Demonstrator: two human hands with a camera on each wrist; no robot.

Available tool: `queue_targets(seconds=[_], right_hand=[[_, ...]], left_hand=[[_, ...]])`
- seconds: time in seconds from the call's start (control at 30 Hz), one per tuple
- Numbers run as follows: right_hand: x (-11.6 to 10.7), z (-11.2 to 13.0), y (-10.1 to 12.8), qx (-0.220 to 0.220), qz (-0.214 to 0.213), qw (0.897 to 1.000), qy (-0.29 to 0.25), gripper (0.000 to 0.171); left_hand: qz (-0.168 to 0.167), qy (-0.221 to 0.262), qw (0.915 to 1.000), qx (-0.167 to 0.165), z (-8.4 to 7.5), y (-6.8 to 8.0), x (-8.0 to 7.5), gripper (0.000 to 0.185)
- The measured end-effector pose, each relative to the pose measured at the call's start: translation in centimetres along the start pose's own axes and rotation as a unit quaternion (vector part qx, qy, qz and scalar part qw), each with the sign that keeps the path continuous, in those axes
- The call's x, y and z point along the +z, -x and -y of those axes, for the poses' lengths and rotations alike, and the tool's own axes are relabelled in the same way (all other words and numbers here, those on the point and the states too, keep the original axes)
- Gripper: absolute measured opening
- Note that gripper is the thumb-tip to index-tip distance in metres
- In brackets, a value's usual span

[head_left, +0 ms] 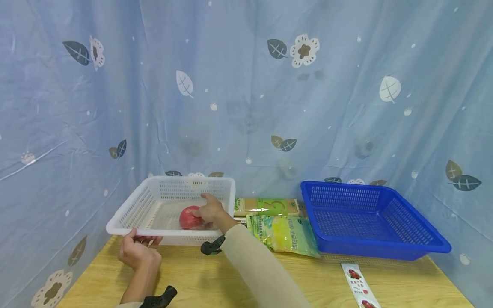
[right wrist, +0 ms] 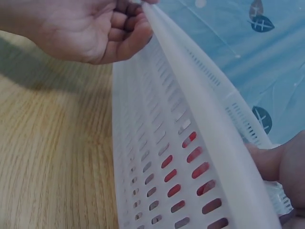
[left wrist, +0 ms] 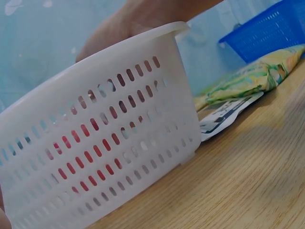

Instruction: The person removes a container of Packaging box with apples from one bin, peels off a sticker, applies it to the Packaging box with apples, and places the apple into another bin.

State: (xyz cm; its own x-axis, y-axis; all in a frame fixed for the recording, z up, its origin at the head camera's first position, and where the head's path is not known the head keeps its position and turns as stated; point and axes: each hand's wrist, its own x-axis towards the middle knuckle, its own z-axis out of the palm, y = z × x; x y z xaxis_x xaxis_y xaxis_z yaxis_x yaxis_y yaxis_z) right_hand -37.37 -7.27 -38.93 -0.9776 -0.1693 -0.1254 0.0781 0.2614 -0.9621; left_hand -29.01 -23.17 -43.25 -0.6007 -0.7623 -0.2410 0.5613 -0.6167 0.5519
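A white slotted basket (head_left: 154,201) stands on the left of the wooden table. Inside it lies a red apple (head_left: 188,218), whose red also shows through the slots (left wrist: 71,157) (right wrist: 195,155). My right hand (head_left: 203,211) reaches over the basket's near right corner and holds the apple, thumb on its top. My left hand (head_left: 139,241) grips the basket's front rim, thumb over the edge and fingers curled under it; the right wrist view shows this left hand (right wrist: 95,31) at the rim of the white basket (right wrist: 162,119).
A blue basket (head_left: 369,218) stands at the right with nothing visible inside. Between the baskets lie a green-yellow packet (head_left: 283,233) and a longer packet (head_left: 265,206) behind it. A small sachet (head_left: 360,284) lies near the front right edge. Blue curtain surrounds the table.
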Motion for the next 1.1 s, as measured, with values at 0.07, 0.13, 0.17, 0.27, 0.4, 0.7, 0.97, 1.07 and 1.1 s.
queue_targets(seconds=[0.07, 0.13, 0.17, 0.27, 0.4, 0.7, 0.97, 1.07, 1.1], right_hand=[[0.0, -0.2, 0.0, -0.005, 0.003, 1.000, -0.023, 0.071], [0.0, -0.4, 0.0, -0.013, 0.001, 0.999, -0.037, 0.072], [-0.1, -0.5, 0.0, -0.016, -0.001, 0.999, -0.040, 0.072], [-0.4, -0.7, 0.0, -0.026, -0.009, 0.999, -0.045, 0.073], [-0.8, -0.6, 0.2, -0.032, -0.020, 0.998, -0.058, 0.074], [-1.5, 0.7, 1.2, -0.042, -0.040, 0.997, -0.058, 0.072], [-2.1, 1.3, 2.5, -0.046, -0.040, 0.993, -0.103, 0.073], [-2.4, 1.4, 3.0, -0.044, -0.033, 0.989, -0.140, 0.073], [-2.6, 1.5, 3.2, -0.046, -0.029, 0.987, -0.148, 0.073]], left_hand=[[-0.001, -0.003, 1.0000, -0.002, 0.0, 0.0, -0.1, 0.017], [-0.002, -0.004, 1.0000, -0.005, 0.1, 0.0, -0.2, 0.016], [-0.001, -0.004, 1.0000, -0.006, 0.2, 0.1, -0.3, 0.017], [0.001, -0.003, 1.0000, -0.008, 0.5, 0.2, -0.3, 0.017], [0.006, -0.004, 1.0000, -0.006, 0.6, 0.4, -0.3, 0.018], [0.013, -0.009, 0.9999, 0.003, 0.4, 0.3, -0.3, 0.019], [0.010, -0.014, 0.9998, 0.003, 0.0, 0.1, -0.3, 0.023], [0.014, -0.016, 0.9998, 0.004, -0.1, 0.1, -0.2, 0.023], [0.016, -0.017, 0.9997, 0.004, -0.1, 0.1, -0.2, 0.022]])
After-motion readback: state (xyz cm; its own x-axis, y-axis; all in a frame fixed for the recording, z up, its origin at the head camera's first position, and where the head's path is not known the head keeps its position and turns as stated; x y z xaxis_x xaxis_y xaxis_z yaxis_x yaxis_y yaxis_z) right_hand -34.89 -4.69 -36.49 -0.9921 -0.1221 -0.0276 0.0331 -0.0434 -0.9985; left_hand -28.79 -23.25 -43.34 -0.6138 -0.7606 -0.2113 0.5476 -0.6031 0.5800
